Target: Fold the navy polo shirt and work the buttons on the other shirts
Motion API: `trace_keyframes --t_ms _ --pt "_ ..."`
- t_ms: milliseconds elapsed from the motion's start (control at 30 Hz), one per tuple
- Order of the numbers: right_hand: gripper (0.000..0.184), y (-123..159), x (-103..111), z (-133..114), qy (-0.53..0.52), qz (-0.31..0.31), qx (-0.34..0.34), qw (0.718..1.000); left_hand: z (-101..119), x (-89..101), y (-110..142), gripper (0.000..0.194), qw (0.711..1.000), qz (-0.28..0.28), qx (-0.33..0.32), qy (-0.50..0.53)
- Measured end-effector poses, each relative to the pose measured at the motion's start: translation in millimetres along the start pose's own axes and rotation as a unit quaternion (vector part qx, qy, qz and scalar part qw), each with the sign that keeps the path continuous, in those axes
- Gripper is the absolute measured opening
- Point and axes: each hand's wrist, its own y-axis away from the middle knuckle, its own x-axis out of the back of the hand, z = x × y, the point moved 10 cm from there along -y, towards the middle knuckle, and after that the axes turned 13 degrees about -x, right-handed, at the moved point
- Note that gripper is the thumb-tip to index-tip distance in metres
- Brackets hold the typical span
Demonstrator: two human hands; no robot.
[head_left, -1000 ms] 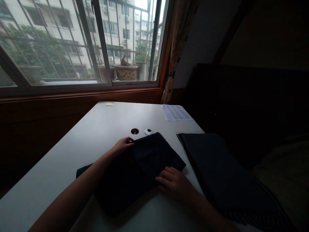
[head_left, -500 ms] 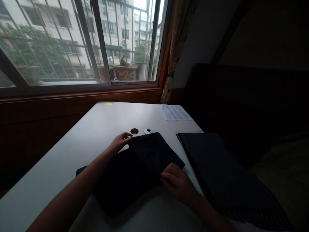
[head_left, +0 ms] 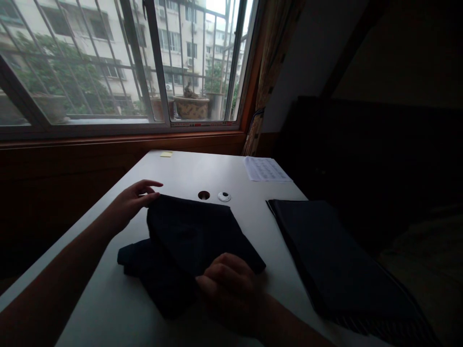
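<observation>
A dark navy garment lies partly folded on the white table, its exact kind hard to make out in the dim light. My left hand pinches its far left corner between thumb and fingers, with the index finger stretched out. Closer to me, my right hand is closed on the garment's near edge, its fingertips partly hidden. A bunched part of the same cloth sticks out at the lower left, beneath the raised layer.
Right of the garment, a flat stack of dark cloth covers the white table's right edge. Printed sheets and a yellow sticky note lie at the back. A round cable hole and its white cover are mid-table.
My left hand has moved left, drawing the garment's corner with it, so the upper layer spreads wider. My right hand has shifted left and nearer to me, still gripping the cloth.
</observation>
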Motion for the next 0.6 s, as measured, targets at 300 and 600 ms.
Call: trace_keyframes --t_ms 300,600 --pt "0.015 3 -101 -69 -0.023 -0.088 0.145 0.985 -79 68.5 81 0.054 0.991 -0.003 0.086 -0.103" --pt "0.015 33 -142 -65 -0.04 -0.206 0.16 0.964 -138 38.1 111 0.064 0.986 -0.084 0.131 -0.051"
